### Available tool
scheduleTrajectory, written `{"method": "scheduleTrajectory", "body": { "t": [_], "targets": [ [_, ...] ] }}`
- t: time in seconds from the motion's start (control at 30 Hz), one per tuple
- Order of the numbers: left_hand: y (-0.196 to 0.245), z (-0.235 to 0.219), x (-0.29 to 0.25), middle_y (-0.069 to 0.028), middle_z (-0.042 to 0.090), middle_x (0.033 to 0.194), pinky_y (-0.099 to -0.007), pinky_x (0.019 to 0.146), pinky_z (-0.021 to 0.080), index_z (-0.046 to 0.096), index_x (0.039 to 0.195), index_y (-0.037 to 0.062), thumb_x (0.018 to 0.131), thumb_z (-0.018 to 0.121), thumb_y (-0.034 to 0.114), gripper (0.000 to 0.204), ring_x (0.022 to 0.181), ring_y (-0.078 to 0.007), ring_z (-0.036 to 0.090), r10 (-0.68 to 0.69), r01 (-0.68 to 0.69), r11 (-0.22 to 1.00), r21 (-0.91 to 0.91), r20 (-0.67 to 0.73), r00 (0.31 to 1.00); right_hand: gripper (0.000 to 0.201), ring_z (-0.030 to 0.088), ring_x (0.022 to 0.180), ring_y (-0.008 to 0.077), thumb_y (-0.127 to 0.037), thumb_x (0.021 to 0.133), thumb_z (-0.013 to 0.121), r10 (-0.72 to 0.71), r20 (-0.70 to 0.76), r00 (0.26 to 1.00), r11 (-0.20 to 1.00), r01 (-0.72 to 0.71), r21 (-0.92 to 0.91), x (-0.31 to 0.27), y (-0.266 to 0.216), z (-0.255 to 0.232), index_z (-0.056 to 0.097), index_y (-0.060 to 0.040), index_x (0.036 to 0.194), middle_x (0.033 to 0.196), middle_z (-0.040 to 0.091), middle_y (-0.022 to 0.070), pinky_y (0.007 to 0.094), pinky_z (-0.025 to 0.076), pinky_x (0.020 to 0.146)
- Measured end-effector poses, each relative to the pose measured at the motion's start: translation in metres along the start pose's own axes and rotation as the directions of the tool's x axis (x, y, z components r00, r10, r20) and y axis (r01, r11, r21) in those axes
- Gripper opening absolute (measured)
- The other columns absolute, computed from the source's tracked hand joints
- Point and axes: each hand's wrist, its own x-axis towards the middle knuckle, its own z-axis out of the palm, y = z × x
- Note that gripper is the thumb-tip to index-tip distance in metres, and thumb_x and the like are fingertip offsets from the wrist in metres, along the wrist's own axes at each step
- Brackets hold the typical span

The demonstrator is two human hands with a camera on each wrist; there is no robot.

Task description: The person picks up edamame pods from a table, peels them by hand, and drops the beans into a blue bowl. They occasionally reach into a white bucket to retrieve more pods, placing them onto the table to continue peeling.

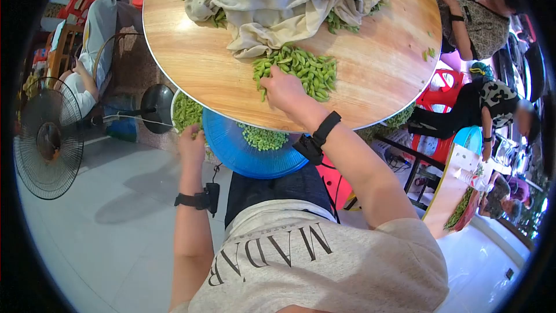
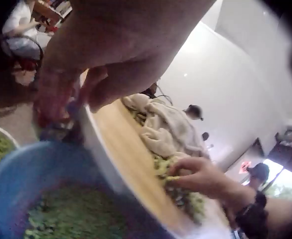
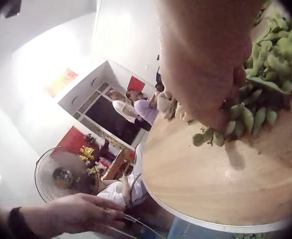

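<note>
My right hand (image 1: 288, 94) is at the near left side of a pile of green soybean pods (image 1: 315, 72) on the round wooden table. In the left wrist view its thumb and forefinger come together on a pod (image 2: 172, 178). My left hand (image 1: 192, 146) hangs below the table edge, by a white-rimmed container of green pods (image 1: 186, 111). From the right wrist view, its fingers (image 3: 103, 211) look loosely extended with nothing visible in them. Between the hands, under the table edge, a blue basin (image 1: 223, 149) holds shelled green beans (image 1: 263, 138).
A beige cloth (image 1: 272, 0) covers more pods on the table (image 1: 191, 69). A standing fan (image 1: 49, 138) is at the left, near a seated person (image 1: 87, 75). Other people (image 1: 478, 17) and red stools (image 1: 440, 90) are at the right, with a small table (image 1: 457, 179).
</note>
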Motion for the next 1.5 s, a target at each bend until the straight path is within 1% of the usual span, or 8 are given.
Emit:
{"method": "scheduleTrajectory", "body": {
  "t": [0.07, 0.13, 0.27, 0.43, 0.57, 0.77, 1.03, 1.5],
  "targets": [
    [0.067, -0.004, -0.004, -0.0069, 0.060, 0.084, -0.0240, 0.052, 0.044, 0.057, 0.101, -0.0012, 0.079, 0.054, 0.008, 0.024, 0.070, -0.0146, 0.061, -0.337, 0.496, 0.716, -0.492, 0.380, 0.862, 0.016, 0.056, 0.069, 0.0309, -0.010, 0.068, 0.054, -0.004, -0.021, 1.000, 0.998, 0.005, 0.056, -0.001, 0.002, 0.000, 0.061, -0.0106, 0.082, 0.082, 0.050, 0.0139, 0.0395, 0.046, 0.060],
    [0.109, -0.002, -0.006, -0.0045, 0.060, 0.087, -0.0203, 0.050, 0.040, 0.056, 0.104, -0.0008, 0.080, 0.056, 0.008, 0.026, 0.069, -0.0110, 0.058, -0.314, 0.560, 0.628, -0.540, 0.482, 0.818, 0.016, 0.055, 0.068, 0.0313, -0.011, 0.066, 0.055, 0.011, -0.090, 0.996, 0.986, 0.004, 0.164, -0.003, 0.004, -0.003, 0.061, -0.0108, 0.081, 0.079, 0.052, 0.0136, 0.0388, 0.046, 0.059],
    [0.139, 0.021, -0.011, -0.0064, 0.060, 0.088, -0.0214, 0.053, 0.043, 0.056, 0.106, -0.0008, 0.078, 0.058, 0.006, 0.029, 0.060, -0.0108, 0.057, -0.050, 0.259, 0.672, -0.694, 0.306, 0.951, 0.017, 0.054, 0.064, 0.0215, -0.009, 0.068, 0.056, 0.009, 0.031, 0.999, 0.845, -0.025, 0.534, -0.013, 0.008, -0.013, 0.060, -0.0069, 0.085, 0.068, 0.055, 0.0070, 0.0336, 0.044, 0.057],
    [0.170, 0.004, -0.010, -0.0063, 0.061, 0.090, -0.0186, 0.049, 0.041, 0.057, 0.104, -0.0009, 0.078, 0.057, 0.002, 0.026, 0.055, -0.0079, 0.053, 0.200, 0.251, 0.416, -0.874, 0.358, 0.912, 0.014, 0.040, 0.046, 0.0043, -0.012, 0.074, 0.060, -0.018, 0.527, 0.850, 0.126, -0.521, 0.844, -0.050, -0.027, -0.060, 0.059, -0.0057, 0.086, 0.060, 0.048, -0.0029, 0.0209, 0.030, 0.041],
    [0.182, -0.031, -0.020, -0.0060, 0.062, 0.079, -0.0169, 0.045, 0.038, 0.059, 0.097, -0.0023, 0.077, 0.059, 0.003, 0.021, 0.052, -0.0069, 0.051, 0.095, 0.414, 0.454, -0.789, 0.505, 0.858, 0.018, 0.039, 0.043, 0.0044, -0.022, 0.082, 0.055, 0.277, 0.454, 0.847, 0.227, -0.517, 0.825, -0.073, -0.039, -0.082, 0.057, -0.0044, 0.085, 0.059, 0.048, -0.0016, 0.0183, 0.028, 0.039],
    [0.191, -0.053, -0.040, -0.0054, 0.061, 0.069, -0.0179, 0.043, 0.038, 0.061, 0.090, -0.0029, 0.075, 0.065, 0.006, 0.018, 0.051, -0.0067, 0.051, 0.089, 0.276, 0.671, -0.688, 0.444, 0.892, 0.038, 0.037, 0.044, 0.0059, -0.038, 0.090, 0.041, 0.087, 0.387, 0.918, -0.050, -0.384, 0.922, -0.092, -0.068, -0.090, 0.054, -0.0024, 0.084, 0.062, 0.048, 0.0030, 0.0175, 0.029, 0.040],
    [0.185, -0.068, -0.060, -0.0091, 0.060, 0.066, -0.0231, 0.050, 0.045, 0.061, 0.083, -0.0016, 0.069, 0.069, 0.005, 0.017, 0.055, -0.0116, 0.056, 0.367, -0.279, 0.811, -0.515, 0.075, 0.927, 0.038, 0.037, 0.045, 0.0058, -0.038, 0.090, 0.039, 0.134, 0.397, 0.908, 0.006, -0.401, 0.916, -0.098, -0.098, -0.092, 0.048, -0.0048, 0.073, 0.058, 0.044, 0.0005, 0.0189, 0.030, 0.040],
    [0.178, -0.089, -0.064, -0.0121, 0.059, 0.067, -0.0272, 0.050, 0.045, 0.061, 0.077, -0.0009, 0.066, 0.069, 0.005, 0.015, 0.056, -0.0204, 0.058, 0.366, -0.298, 0.839, -0.455, 0.067, 0.928, 0.031, 0.041, 0.048, 0.0056, -0.030, 0.089, 0.044, 0.167, 0.350, 0.922, 0.125, -0.372, 0.920, -0.100, -0.120, -0.091, 0.049, -0.0054, 0.072, 0.056, 0.046, -0.0012, 0.0196, 0.032, 0.042]
  ]
}}
